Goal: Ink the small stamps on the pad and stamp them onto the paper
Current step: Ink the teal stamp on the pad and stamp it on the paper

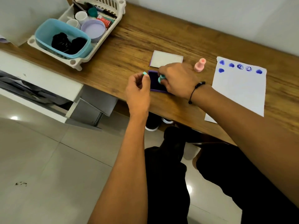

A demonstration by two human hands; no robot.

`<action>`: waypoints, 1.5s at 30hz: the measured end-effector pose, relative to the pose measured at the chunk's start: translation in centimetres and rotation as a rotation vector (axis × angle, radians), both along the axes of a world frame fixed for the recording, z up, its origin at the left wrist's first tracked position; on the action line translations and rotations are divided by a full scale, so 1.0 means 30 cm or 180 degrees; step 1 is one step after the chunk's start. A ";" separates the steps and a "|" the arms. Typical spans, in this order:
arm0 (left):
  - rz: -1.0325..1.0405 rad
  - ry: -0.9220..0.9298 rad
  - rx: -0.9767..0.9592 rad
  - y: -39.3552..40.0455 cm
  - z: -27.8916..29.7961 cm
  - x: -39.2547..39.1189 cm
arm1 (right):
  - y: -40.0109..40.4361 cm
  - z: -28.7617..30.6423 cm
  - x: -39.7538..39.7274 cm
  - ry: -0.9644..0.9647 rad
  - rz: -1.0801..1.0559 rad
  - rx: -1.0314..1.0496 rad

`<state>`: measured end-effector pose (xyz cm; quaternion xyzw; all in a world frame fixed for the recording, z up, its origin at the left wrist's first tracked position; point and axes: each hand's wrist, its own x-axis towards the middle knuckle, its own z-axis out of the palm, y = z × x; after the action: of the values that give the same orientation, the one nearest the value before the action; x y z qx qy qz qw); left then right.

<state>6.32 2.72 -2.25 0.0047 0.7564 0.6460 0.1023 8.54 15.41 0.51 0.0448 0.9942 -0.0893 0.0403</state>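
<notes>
Spanning the frame from upper left to lower right, wooden surface [139, 38], near edge running just below both hands. Off to the right, white paper [239, 91], seven blue marks along its top, lower corner poking over the near edge, most of the sheet bare. Upper left, white rack [76, 62] holding a blue tub [43, 32] and cups, well apart from the action.

Centre frame, purple ink pad [153, 81], open, close to the near edge, its pale lid [166, 59] lying just behind. Right hand [179, 78] over the pad, fingers pinching a teal stamp [161, 79], face seemingly down on the ink; contact not certain. Left hand [137, 91] just beside the pad, fingertips pinching a small teal piece [144, 73], likely a cap or a second stamp, hard to say. Pink stamp [200, 65] standing upright between pad and paper.

Looks like the inking step. Next up, probably: lift straight off, swing right, skirt the pink stamp, press flat on bare paper below the marks. Plenty of room there; keep clear of the overhanging corner.
</notes>
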 end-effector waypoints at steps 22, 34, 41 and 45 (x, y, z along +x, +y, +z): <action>0.0001 -0.0127 0.0067 -0.011 -0.013 -0.011 | -0.042 0.037 -0.057 -0.0405 0.0193 0.0218; 0.0066 -0.0065 0.0070 -0.004 -0.012 0.007 | -0.015 0.053 -0.050 -0.0447 0.0191 -0.0241; 0.0140 -0.0134 -0.0031 0.012 -0.001 0.006 | -0.063 0.022 -0.074 -0.0270 -0.0391 -0.0113; 0.0147 -0.0142 0.0038 0.012 -0.010 0.011 | -0.061 0.026 -0.072 -0.0322 -0.0529 -0.0265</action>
<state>6.65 3.09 -2.56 -0.0265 0.7500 0.6527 0.1042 6.38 13.57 1.30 0.1298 0.9792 -0.1312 0.0847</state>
